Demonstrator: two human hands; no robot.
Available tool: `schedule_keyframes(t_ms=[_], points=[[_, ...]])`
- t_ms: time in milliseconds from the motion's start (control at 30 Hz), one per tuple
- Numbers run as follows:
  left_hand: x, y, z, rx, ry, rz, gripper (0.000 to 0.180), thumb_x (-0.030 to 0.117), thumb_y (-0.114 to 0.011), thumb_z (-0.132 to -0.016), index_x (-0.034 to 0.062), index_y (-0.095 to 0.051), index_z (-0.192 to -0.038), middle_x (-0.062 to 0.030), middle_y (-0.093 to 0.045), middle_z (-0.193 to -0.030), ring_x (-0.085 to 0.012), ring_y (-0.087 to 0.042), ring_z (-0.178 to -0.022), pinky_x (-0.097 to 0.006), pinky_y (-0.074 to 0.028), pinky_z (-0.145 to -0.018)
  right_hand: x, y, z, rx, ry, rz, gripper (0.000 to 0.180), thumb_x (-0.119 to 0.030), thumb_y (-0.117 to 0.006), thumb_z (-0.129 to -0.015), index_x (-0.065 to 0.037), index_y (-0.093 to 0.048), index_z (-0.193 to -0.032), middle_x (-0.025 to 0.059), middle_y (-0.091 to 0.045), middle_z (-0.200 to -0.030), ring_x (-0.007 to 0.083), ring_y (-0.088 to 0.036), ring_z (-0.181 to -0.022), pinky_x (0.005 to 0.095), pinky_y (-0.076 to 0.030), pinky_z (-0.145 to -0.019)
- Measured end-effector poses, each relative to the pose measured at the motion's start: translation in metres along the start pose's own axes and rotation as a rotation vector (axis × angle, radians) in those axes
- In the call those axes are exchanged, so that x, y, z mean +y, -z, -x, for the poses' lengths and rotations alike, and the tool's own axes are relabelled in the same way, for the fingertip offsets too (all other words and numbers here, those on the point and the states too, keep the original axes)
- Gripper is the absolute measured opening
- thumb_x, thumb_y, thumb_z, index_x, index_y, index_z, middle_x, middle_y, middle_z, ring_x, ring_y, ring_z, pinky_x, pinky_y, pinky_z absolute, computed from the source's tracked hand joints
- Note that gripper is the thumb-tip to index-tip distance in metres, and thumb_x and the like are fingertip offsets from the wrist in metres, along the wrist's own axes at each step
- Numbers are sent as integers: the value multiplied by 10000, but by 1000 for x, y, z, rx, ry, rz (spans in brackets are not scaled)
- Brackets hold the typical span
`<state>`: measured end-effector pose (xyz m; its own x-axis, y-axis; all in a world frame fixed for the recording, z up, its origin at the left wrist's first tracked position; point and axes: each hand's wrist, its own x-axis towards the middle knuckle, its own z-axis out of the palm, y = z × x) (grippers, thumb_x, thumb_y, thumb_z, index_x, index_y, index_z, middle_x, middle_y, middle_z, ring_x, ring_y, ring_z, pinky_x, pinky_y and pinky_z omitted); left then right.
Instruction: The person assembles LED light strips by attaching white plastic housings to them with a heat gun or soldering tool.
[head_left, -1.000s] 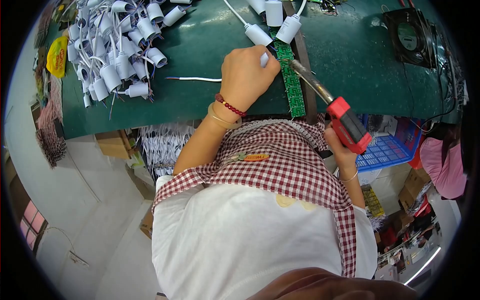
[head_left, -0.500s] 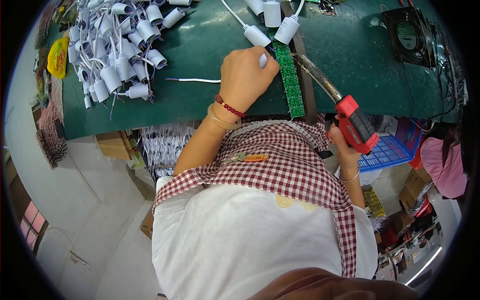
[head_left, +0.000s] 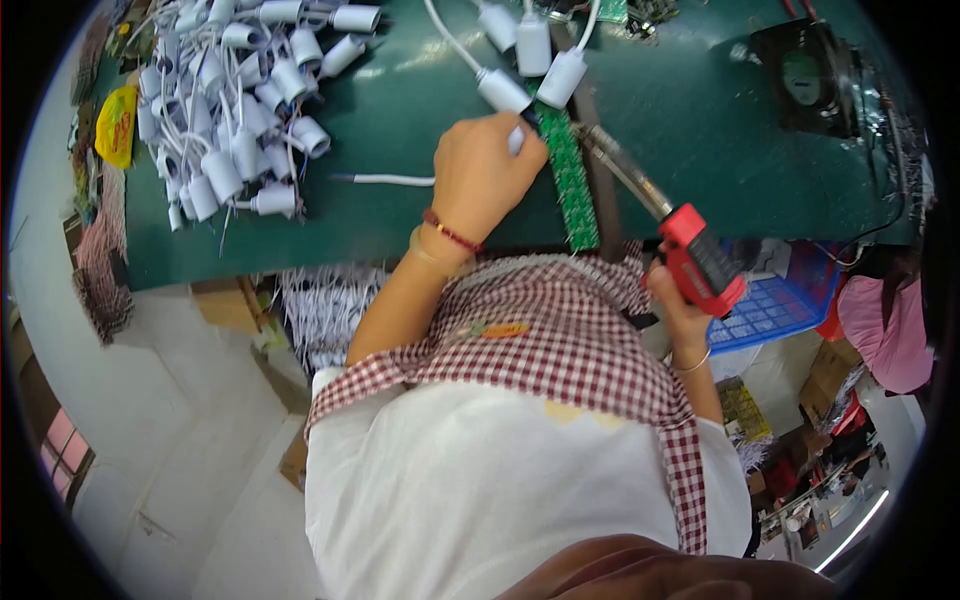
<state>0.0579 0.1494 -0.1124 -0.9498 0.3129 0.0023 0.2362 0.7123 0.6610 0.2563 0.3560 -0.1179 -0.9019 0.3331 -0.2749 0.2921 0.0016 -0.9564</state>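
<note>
My left hand is closed around a white lamp holder, mostly hidden by the fingers. A white cable with stripped ends sticks out to the left of that hand. Just right of it lies a long green circuit board strip. My right hand grips a red and black soldering gun. Its metal barrel slants up and left, with the tip close to the strip's right side; whether they touch I cannot tell. Three white lamp holders with cables rest at the strip's far end.
A dark bar runs along the strip's right side. At the left of the green table lies a heap of white lamp holders beside a yellow bag. A black fan stands far right. Below the right edge is a blue basket.
The whole view has shifted slightly, so the table things sit a little lower. Both hands keep about the same places beside the board and their holds are unchanged.
</note>
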Motion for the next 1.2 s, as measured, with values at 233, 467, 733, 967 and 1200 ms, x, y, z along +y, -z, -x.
schedule_keyframes(t_ms=[233,467,733,967,1200], points=[[-5,-1,4,-8,-41,5,201,200,-605,-774,12,-614,-703,-212,-581,-635,-401,-579,-600,-472,-438,-544,-13,-10,-20,-33,223,114,220,-76,-737,-744,-35,-637,-935,32,-613,-787,104,-571,-672,256,-461,-601],[-1,4,14,-7,32,-22,188,168,-600,-760,-3,-634,-692,-213,-589,-627,-392,-583,-569,-437,-459,-533,-18,-19,-22,-35,321,60,168,-85,-734,-743,-15,-628,-852,62,-592,-752,151,-556,-604,277,-432,-566],[1,2,11,-4,69,-6,178,163,-610,-745,-5,-647,-697,-218,-588,-623,-394,-583,-565,-436,-462,-534,-19,-19,-20,23,279,2,161,-93,-741,-743,-23,-628,-834,57,-591,-739,151,-564,-609,276,-426,-561],[2,3,11,-13,91,-18,185,180,-613,-746,4,-657,-714,-220,-595,-631,-397,-591,-583,-441,-469,-548,-14,-16,-21,37,211,-68,187,-98,-751,-746,-39,-626,-872,12,-607,-719,111,-561,-619,261,-430,-575],[3,2,9,-14,78,-61,192,199,-615,-748,14,-660,-722,-213,-601,-633,-393,-597,-591,-445,-476,-558,-17,-15,-19,57,172,-66,217,-96,-756,-746,-32,-638,-917,26,-631,-759,103,-575,-656,256,-448,-606]])
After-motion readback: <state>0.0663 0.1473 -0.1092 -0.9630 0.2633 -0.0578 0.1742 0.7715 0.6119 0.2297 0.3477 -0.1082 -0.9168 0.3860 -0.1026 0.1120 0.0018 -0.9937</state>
